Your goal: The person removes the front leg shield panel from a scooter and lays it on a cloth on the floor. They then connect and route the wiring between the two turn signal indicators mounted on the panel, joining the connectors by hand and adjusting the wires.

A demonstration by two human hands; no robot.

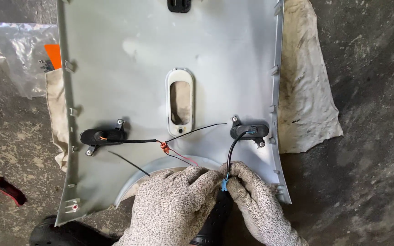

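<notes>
1. Left hand (172,207), gloved, fingers curled shut, touches the blue connector (225,184) near the panel (128,59)'s near edge.
2. Right hand (256,200) pinches that connector from the right.
3. Both hands reach in from the near side, knuckles up, fingertips meeting.
4. Black wire (231,152) runs from the connector away to the right lamp (249,131).

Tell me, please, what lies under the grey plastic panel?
A dirty beige cloth shows beyond the edges of the grey plastic panel, spread on the concrete floor. The panel hides the cloth's middle.
</notes>
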